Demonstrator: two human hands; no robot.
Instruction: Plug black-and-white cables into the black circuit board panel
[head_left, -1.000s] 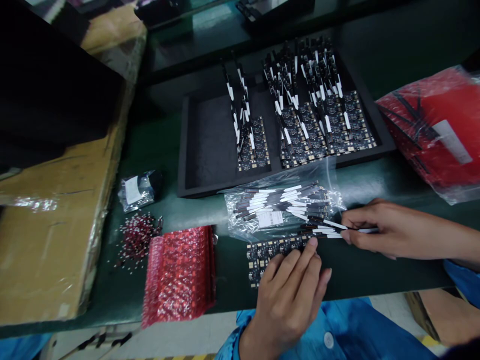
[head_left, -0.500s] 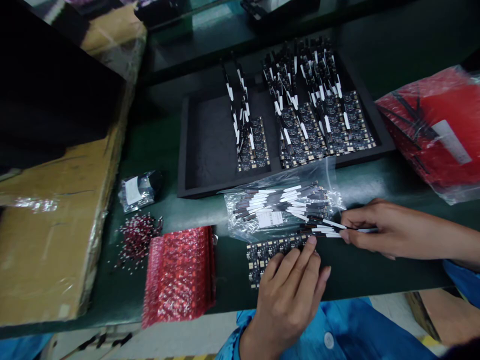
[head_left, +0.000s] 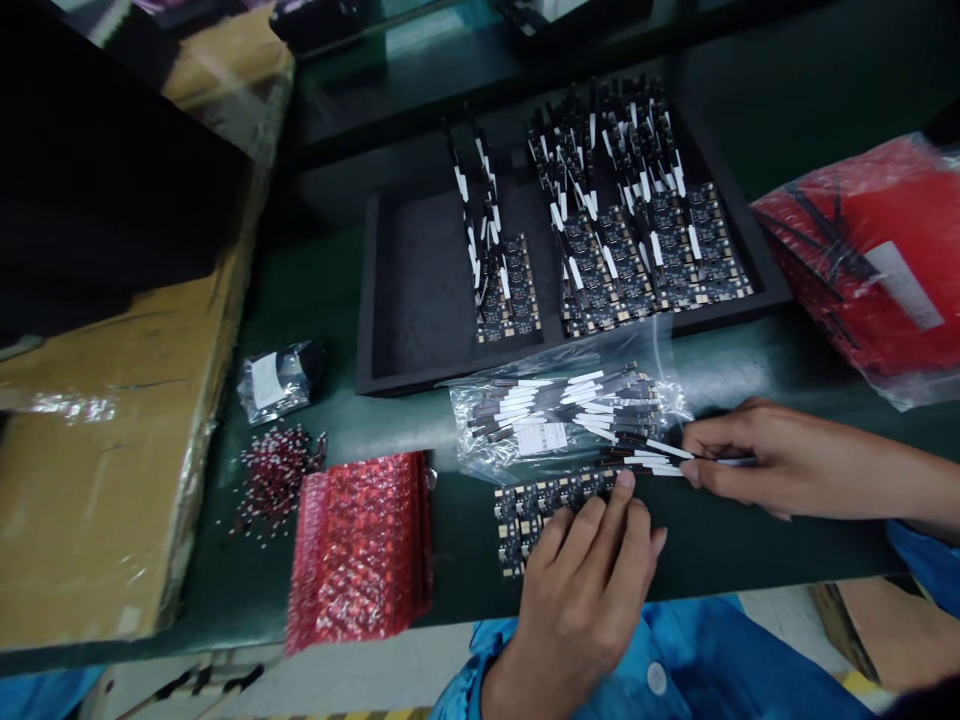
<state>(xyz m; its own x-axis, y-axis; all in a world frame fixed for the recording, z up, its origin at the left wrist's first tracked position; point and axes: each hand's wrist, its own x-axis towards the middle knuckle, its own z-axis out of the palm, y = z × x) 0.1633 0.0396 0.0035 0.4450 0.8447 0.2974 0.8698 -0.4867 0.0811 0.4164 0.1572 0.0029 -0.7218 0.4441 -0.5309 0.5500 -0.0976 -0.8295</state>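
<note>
**Two hands at a bench of circuit boards and flat cables**

A dark green workbench (head_left: 330, 290) fills the view. On its left lies a large brown cardboard sheet (head_left: 97, 440) with tape on it. At the middle back sits a black foam tray (head_left: 420, 290) with compartments: the left one is mostly bare foam, the next holds a few small circuit boards with cables standing up from them, and the right ones are packed with rows of the same. At the far right rests a red plastic bag (head_left: 870, 260) bearing a white label. Near the front edge lies a red bubble-wrap pouch (head_left: 360, 545), and just behind it a scatter of tiny red parts (head_left: 274, 475) and a small silvery packet (head_left: 274, 380).

In front of the tray lies a clear bag of flat cables (head_left: 562, 410), black strips with white ends. Just in front of that bag, a circuit board panel (head_left: 529, 505) lies flat near the bench's front edge. The left hand (head_left: 589, 590) rests on the panel's right part, fingers spread and pressing down rather than closed around it. The right hand (head_left: 750, 455) pinches one flat cable (head_left: 675, 455) between thumb and fingers at its white end; the cable reaches left to the panel's top right corner, beside the left forefinger
</note>
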